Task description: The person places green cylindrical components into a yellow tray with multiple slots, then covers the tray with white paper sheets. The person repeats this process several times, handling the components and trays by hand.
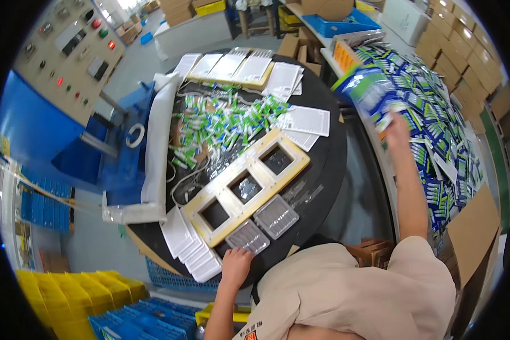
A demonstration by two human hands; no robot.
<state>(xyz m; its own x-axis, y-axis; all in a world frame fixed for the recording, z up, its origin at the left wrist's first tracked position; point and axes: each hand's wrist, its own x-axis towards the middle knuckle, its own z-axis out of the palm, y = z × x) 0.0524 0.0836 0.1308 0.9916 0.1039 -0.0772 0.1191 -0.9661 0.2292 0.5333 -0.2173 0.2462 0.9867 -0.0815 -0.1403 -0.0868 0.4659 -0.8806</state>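
My left hand (236,264) is at the near edge of the round black table (317,195), its fingers curled against the rim of a clear plastic blister tray (248,237). A second clear tray (276,216) lies just to the right of it. Behind both is a yellow-edged frame (241,208) with three square openings. Out to the right, my right hand (397,129) is closed on a blue-and-green package (373,93), smeared by motion, above a heap of similar packages (433,107). White backing cards (192,246) lie fanned out left of the frame.
Small green-and-white tubes (226,122) are piled mid-table. More white cards (306,120) lie along the table's far and right edges. A blue machine with a control panel (68,51) stands at left. Yellow crates (76,297) and blue crates (147,320) sit lower left; an open carton (473,226) stands at right.
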